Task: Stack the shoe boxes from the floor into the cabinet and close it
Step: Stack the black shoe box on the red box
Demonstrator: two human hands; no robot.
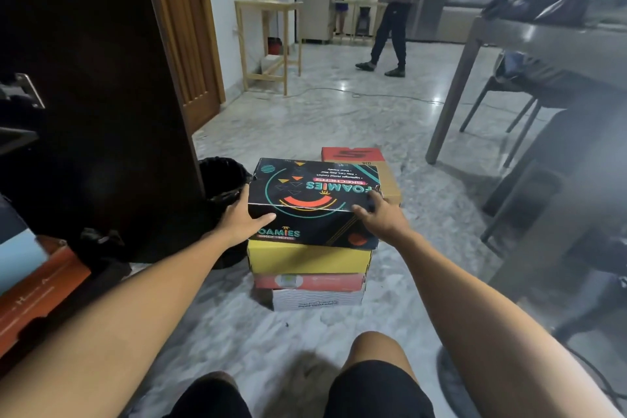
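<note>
From the head view, the marble floor (339,119) lies open ahead and to the right of the boxes, up to the leg of a grey table (454,88) and the chairs (509,105) tucked under it. On the left a dark cabinet door (101,95) stands open, its edge close beside a black bin (224,187). An orange box (37,295) shows low at the left edge. Far back, a standing person (393,10) is well apart from the work.

A stack of shoe boxes stands on the floor in front of the knees: the black Foamies box (312,204) on top, a yellow box (308,260) under it, then a red box (310,282) and a white box (317,299) lowest. Just behind, a red and tan box (366,166) lies on the floor.

The left hand (244,217) presses the black box's left side, thumb on the front face. The right hand (380,214) grips its near right corner, fingers over the lid edge. Both hands clasp this top box.
</note>
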